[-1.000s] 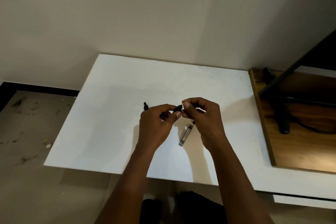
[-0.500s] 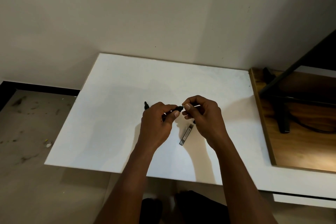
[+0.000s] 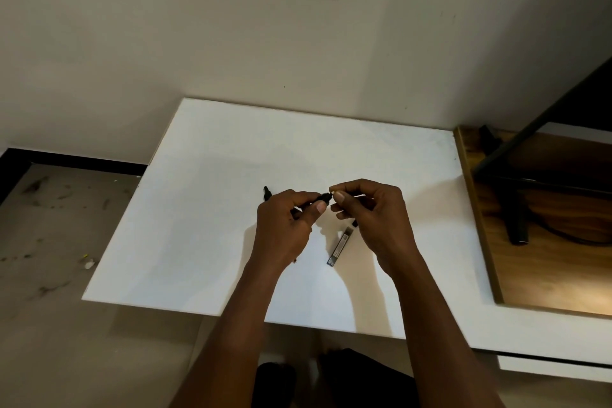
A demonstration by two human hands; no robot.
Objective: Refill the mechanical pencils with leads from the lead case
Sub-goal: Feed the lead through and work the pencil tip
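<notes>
Scuffed beige wall (image 3: pixel 231 26), dirty floor (image 3: pixel 49 242) (dim light), white table (image 3: pixel 198 209)

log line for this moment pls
left hand: holds pencil | right hand: pinches at pencil end | lead case: on white board

A matt white board (image 3: pixel 212 209) is lying beside a glossy, grained wood top (image 3: pixel 556 262), a dark plastic-looking pencil (image 3: pixel 321 198) and a lead case (image 3: pixel 339 246) with a faint sheen are showing on it, and a dull, scuffed plaster wall (image 3: pixel 265 26) is standing behind.
</notes>
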